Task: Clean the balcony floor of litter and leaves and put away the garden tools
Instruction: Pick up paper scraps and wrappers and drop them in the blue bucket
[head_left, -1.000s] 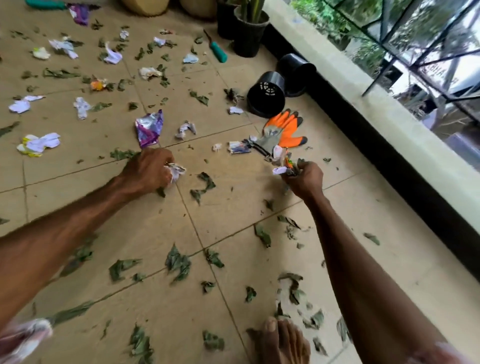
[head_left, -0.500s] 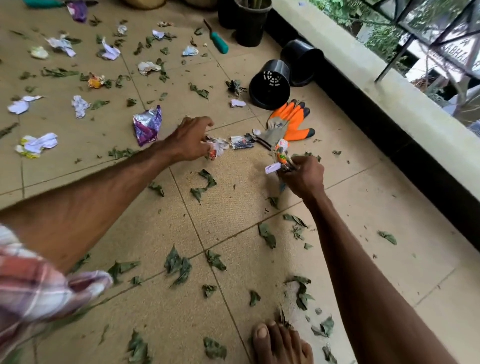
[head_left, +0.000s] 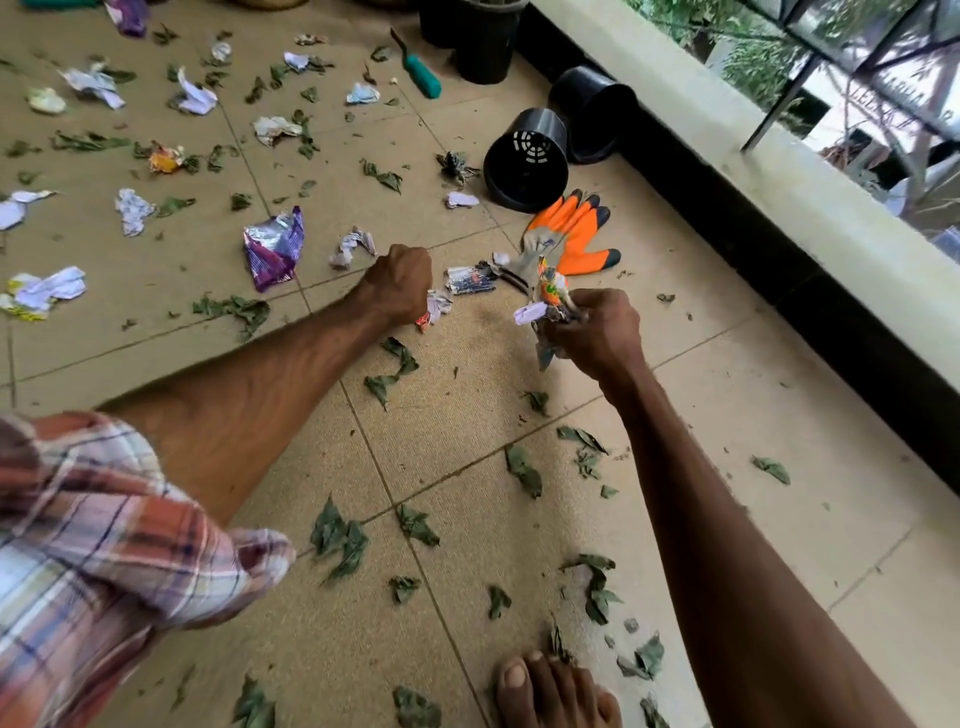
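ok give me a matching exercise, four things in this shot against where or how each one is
Things
1. glove
2. nearer black pot
3. purple wrapper
4. litter bunch

Places or states
a. on its side, slotted base in view
b. gripped in the right hand
c. lying flat, left of the left hand, which grips a scrap
d. orange, lying between that pot and the right hand

Pairs: 1-d, 2-a, 3-c, 4-b
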